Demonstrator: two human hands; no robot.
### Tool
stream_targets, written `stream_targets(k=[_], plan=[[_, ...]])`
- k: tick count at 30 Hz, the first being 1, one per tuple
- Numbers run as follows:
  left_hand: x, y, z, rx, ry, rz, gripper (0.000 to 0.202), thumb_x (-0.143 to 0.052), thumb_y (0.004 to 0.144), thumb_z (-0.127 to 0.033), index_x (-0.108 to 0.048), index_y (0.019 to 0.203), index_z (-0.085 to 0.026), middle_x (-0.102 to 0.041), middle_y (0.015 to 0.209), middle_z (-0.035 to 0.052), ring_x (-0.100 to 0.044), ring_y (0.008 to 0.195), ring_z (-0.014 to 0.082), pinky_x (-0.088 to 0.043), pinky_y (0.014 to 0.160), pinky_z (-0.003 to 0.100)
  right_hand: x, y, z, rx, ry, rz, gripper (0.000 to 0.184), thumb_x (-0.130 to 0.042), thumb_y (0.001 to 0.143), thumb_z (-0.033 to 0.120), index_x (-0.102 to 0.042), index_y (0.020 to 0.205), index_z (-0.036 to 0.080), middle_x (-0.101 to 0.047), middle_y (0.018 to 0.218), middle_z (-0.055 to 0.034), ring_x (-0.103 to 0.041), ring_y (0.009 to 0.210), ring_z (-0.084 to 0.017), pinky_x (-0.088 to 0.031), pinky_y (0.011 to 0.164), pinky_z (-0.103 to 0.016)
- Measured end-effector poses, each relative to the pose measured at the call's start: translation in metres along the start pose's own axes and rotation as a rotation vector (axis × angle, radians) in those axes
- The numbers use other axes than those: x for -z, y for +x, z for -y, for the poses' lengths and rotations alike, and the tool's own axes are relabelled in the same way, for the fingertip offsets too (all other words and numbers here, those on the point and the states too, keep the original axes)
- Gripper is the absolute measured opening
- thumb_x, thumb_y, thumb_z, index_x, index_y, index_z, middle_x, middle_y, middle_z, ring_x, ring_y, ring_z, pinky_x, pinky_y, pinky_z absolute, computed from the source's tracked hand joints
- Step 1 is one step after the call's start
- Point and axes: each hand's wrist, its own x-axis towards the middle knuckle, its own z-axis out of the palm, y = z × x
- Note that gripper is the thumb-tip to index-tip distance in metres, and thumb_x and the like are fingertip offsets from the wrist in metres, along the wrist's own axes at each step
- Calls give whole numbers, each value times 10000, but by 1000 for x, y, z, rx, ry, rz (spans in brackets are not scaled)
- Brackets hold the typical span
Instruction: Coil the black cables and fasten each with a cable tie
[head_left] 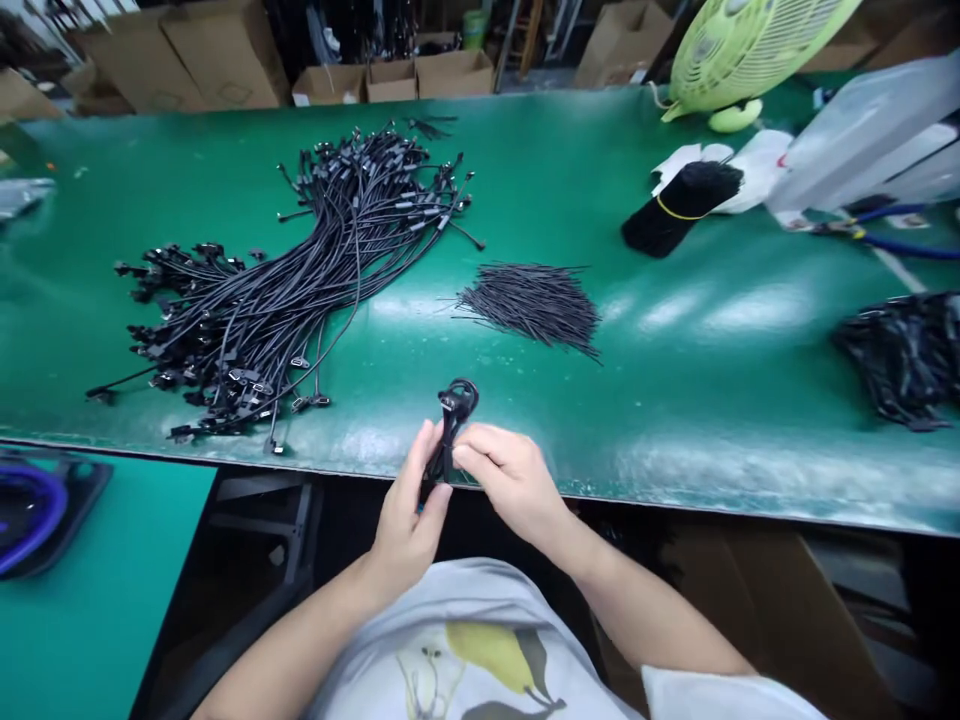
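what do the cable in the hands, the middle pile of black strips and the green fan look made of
Cable: probably rubbery plastic outside, smooth with a slight sheen; it bends into a tight loop.

Strips: perhaps plastic or plastic-coated wire, dark; they lie thin and mostly straight, but any core is hidden.

Fan: likely moulded plastic; its slatted grille is evenly yellow-green.

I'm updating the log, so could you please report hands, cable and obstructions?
Left hand gripping cable; right hand pinched at its middle. Cable bundled, loop at far end. No obstruction seen.

Black coiled cable [449, 412], green tabletop [690, 400], lime fan [750, 50], white shirt [472, 588] with yellow-and-grey print [487, 655]
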Motion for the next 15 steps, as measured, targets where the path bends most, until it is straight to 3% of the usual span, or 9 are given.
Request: stream_targets(k=[2,3,7,10,12,15], plan=[[0,0,7,-73,139,18,566,-485,960,-271,-316,1500,-257,-337,1567,89,-268,1460,239,-234,1205,388,-3,-2,-4,-84,276,47,403,-314,1010,403,-475,704,195,-501,638,9,-462,582,-124,-369,573,-252],[0,0,10,-98,192,34,558,-471,964,-257,-317,1500,-256,-327,1571,87,-269,1459,241,-234,1206,394,-5,-4,-5,-111,301,25,395,-312,1008,410,-483,724,194,-516,670,1,-486,615,-132,-396,598,-257],[-13,3,13,-150,290,115,618,-454,961,-239,-220,1533,-271,-275,1593,89,-253,1464,243,-239,1201,422,-11,-15,-6,-113,4,-117,261,-411,969,400,-538,941,175,-607,916,-87,-563,831,-199,-460,749,-335],[-26,5,8,-59,220,119,690,-485,949,-305,-136,1544,-306,-280,1592,81,-249,1465,242,-202,1206,438,-2,-14,-16,-147,4,-48,230,-353,998,318,-536,1000,177,-642,875,-48,-600,759,-152,-477,693,-270],[-25,9,7,32,192,147,634,-499,940,-365,-233,1515,-344,-395,1541,51,-311,1442,242,-177,1211,442,26,-9,-33,-243,-83,-53,216,-358,1004,249,-564,1035,192,-652,796,18,-611,686,-102,-473,651,-207],[-5,22,15,88,257,153,486,-528,910,-439,-474,1387,-357,-603,1364,10,-455,1356,261,-209,1205,454,108,-12,-59,-432,-459,-286,238,-410,990,224,-604,1120,181,-687,945,0,-641,842,-100,-488,780,-199]])
